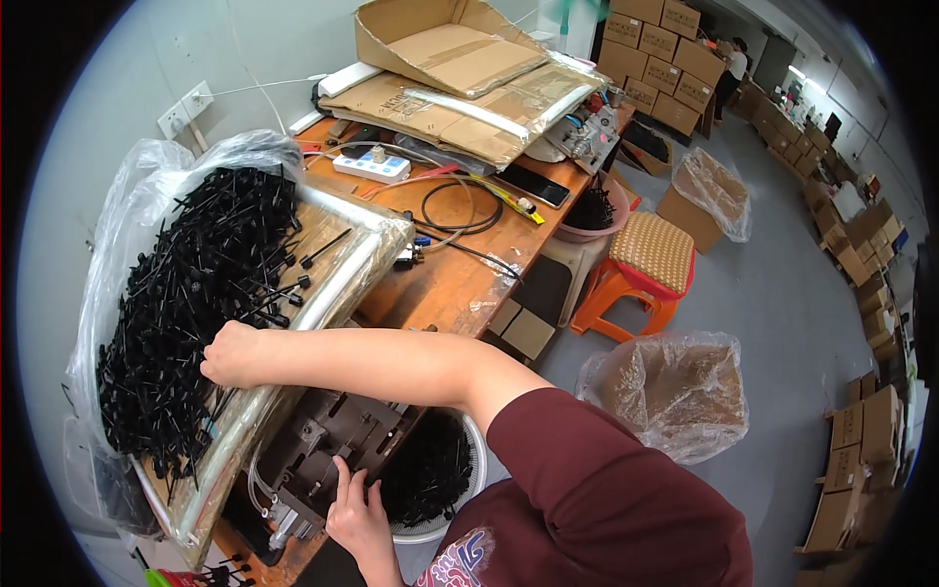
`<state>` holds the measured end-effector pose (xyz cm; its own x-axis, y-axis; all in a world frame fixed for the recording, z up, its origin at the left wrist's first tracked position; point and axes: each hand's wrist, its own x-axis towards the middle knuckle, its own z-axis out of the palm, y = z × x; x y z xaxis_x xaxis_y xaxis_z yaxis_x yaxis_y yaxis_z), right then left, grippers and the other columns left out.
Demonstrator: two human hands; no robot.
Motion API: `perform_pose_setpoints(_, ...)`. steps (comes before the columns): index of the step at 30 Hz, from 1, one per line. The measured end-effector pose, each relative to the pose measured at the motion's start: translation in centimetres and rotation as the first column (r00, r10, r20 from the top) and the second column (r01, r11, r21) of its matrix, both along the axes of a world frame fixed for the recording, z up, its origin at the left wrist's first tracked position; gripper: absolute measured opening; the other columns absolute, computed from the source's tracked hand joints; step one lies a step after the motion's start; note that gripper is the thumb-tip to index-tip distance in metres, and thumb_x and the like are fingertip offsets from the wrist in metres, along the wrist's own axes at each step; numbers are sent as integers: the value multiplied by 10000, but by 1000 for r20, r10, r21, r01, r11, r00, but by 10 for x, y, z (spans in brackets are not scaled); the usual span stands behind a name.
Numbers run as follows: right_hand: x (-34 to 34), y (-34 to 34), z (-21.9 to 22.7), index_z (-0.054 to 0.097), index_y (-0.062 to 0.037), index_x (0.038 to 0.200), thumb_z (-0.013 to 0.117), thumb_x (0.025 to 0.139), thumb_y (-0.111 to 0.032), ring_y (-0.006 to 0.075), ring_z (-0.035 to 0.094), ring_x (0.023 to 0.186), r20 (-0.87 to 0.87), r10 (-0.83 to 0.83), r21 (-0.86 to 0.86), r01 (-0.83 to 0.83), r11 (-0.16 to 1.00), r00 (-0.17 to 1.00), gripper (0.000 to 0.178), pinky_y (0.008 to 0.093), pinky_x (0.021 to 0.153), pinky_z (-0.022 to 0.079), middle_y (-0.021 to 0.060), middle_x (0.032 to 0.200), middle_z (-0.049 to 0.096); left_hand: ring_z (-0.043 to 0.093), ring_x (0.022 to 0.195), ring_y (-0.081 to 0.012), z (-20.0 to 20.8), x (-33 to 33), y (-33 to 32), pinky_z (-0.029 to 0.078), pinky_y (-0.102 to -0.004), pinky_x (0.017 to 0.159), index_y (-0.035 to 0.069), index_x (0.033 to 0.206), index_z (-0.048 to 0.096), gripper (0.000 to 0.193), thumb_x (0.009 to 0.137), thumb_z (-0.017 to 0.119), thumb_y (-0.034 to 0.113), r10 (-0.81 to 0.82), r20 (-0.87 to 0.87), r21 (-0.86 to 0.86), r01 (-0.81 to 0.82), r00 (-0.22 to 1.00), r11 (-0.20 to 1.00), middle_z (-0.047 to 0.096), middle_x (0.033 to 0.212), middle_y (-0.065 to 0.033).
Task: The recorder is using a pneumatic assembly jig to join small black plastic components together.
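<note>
My right hand (233, 354) reaches across to the left. Its fingers are curled at the edge of a large heap of black plastic rods with knobbed ends (186, 284); whatever is in its grasp is hidden. The heap lies in a cardboard tray (337, 256) edged with clear tape and lined with clear plastic. Lower down, my left hand (360, 519) has its fingers apart beside a dark metal fixture (318, 468), the fingertips at its near edge. I see nothing held in it. Under the fixture stands a white basket (476, 460) of similar black parts.
On the wooden bench (391, 298) are a power strip (372, 166), looped cables, a phone (534, 185) and flattened cardboard (440, 108). An orange stool (641, 264) and plastic-lined boxes (675, 391) stand to the right. Stacked cartons (657, 59) and a distant person (732, 73) are behind.
</note>
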<state>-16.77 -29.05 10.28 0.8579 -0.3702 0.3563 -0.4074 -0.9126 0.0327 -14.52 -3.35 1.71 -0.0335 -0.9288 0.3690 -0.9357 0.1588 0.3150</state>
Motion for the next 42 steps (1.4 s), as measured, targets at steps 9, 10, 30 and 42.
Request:
perform_pose_setpoints(9, -8, 4, 9, 706, -64, 777, 602, 746, -120, 274, 688, 799, -35, -14, -62, 12, 998, 999, 122, 388, 639, 535, 119, 820, 699, 663, 648, -277, 4, -1, -1, 516, -329, 586, 35, 889, 684, 227, 679, 761, 77, -10, -14, 30, 11, 1000, 999, 611, 1236, -126)
perform_pose_setpoints(10, -10, 4, 12, 707, -68, 766, 606, 736, -118, 273, 688, 800, -20, -17, -70, 16, 997, 1000, 116, 385, 637, 534, 120, 810, 700, 669, 652, -259, 6, -1, 1, 520, -318, 589, 34, 892, 687, 228, 684, 765, 83, -19, -65, 39, 22, 998, 999, 621, 1224, -121)
perform_pose_setpoints(30, -22, -12, 49, 667, -19, 1003, 657, 704, -22, 333, 627, 1008, 206, -7, 313, -60, 948, 979, 299, 419, 831, 519, 179, 993, 676, 687, 707, -147, -48, -17, 37, 550, -263, 631, 13, 933, 713, 261, 694, 802, 68, -248, -548, 419, 519, 799, 745, 668, 1135, -137)
perform_pose_setpoints(42, -38, -19, 61, 559, 3, 960, 654, 869, -97, 106, 573, 494, 654, -412, 751, -612, 250, 635, 165, 240, 434, 472, 76, 700, 630, 698, 723, -165, -86, -15, 31, 555, -286, 669, 61, 1043, 700, 345, 726, 797, 158, -341, -331, 438, 463, 880, 770, 645, 1188, -101)
